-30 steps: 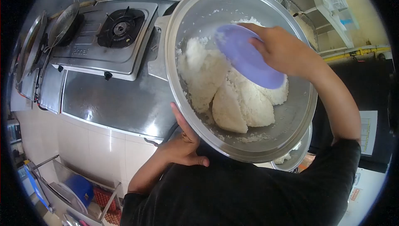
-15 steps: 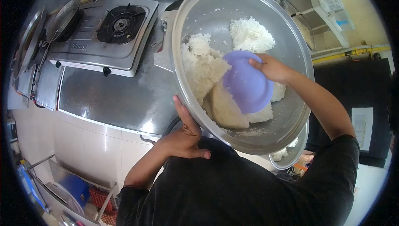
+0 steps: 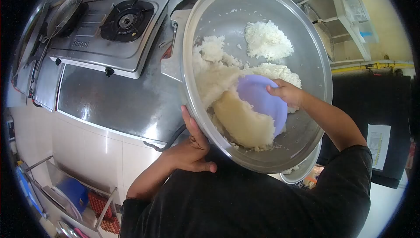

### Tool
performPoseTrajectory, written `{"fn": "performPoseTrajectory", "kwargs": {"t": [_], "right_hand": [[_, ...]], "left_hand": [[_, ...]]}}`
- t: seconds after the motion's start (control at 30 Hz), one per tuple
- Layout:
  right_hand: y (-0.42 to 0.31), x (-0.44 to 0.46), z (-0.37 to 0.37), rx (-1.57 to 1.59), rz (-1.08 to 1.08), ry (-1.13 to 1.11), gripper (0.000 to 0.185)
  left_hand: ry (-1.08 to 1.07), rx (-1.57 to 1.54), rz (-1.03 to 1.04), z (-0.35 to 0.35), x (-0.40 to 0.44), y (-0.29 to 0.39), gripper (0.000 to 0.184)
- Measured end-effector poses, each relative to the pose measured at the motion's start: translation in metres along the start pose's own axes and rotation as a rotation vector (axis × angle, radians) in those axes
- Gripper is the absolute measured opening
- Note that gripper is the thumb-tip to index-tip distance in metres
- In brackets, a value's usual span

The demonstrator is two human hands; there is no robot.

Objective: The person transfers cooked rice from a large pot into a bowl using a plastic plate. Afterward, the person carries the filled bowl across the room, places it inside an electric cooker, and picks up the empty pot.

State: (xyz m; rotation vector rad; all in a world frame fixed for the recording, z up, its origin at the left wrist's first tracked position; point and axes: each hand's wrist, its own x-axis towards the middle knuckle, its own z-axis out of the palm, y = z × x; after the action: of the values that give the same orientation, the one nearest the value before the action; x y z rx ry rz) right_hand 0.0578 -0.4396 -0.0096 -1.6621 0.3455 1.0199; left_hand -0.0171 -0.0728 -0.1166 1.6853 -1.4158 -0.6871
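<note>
A large metal pot (image 3: 313,41) tilts towards me, with cooked white rice in several clumps inside. My right hand (image 3: 284,93) reaches into it, closed on the rim of a purple plastic plate (image 3: 258,90). The plate's lower edge is pushed in behind a big packed block of rice (image 3: 240,122), which hides part of it. Looser rice (image 3: 269,41) lies higher on the pot's wall. My left hand (image 3: 194,144) is open, its fingers stretched out along the pot's outer side and its thumb spread apart.
A gas stove (image 3: 127,23) stands on the steel counter (image 3: 113,93) at the left, with a wok (image 3: 65,14) beside its burner. Another metal vessel (image 3: 302,172) shows below the pot. On the right are a white rack (image 3: 345,19) and a black surface with a paper sheet (image 3: 378,146).
My right hand has moved down with the purple plate, which is now tilted more steeply behind the rice block. The block has shifted slightly downwards. My left hand stays against the pot.
</note>
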Motion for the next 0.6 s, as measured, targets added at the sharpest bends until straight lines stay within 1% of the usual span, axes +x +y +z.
{"fn": "performPoseTrajectory", "kwargs": {"t": [0.1,0.17,0.2,0.27,0.3,0.37,0.47,0.57,0.6], "right_hand": [[-0.009,-0.028,0.001,0.035,0.063,0.084,0.054],[0.003,-0.039,-0.019,0.077,0.005,0.132,0.054],[0.003,-0.047,-0.02,0.101,-0.025,0.158,0.055],[-0.004,-0.074,-0.024,0.121,-0.109,0.314,0.055],[-0.008,-0.09,-0.023,0.136,-0.153,0.398,0.055],[-0.004,-0.112,-0.031,0.234,-0.292,0.453,0.055],[0.006,-0.147,-0.033,0.358,-0.507,0.58,0.055],[0.025,-0.181,-0.019,0.587,-0.672,0.711,0.052],[0.034,-0.196,-0.013,0.624,-0.692,0.782,0.051]], "left_hand": [[0.117,-0.137,-0.05,0.008,-0.001,0.004,0.092],[0.174,-0.224,-0.053,0.009,-0.001,0.006,0.092],[0.164,-0.244,-0.075,0.008,-0.001,0.008,0.092],[0.136,-0.277,-0.109,0.006,0.001,0.009,0.092],[0.162,-0.241,-0.131,0.006,0.001,0.01,0.091],[0.206,-0.167,-0.168,0.009,-0.001,0.01,0.088],[0.297,-0.168,-0.129,0.021,-0.006,0.0,0.084],[0.245,-0.166,-0.191,0.003,-0.002,0.015,0.079],[0.207,-0.191,-0.235,0.005,-0.009,0.012,0.082]]}}
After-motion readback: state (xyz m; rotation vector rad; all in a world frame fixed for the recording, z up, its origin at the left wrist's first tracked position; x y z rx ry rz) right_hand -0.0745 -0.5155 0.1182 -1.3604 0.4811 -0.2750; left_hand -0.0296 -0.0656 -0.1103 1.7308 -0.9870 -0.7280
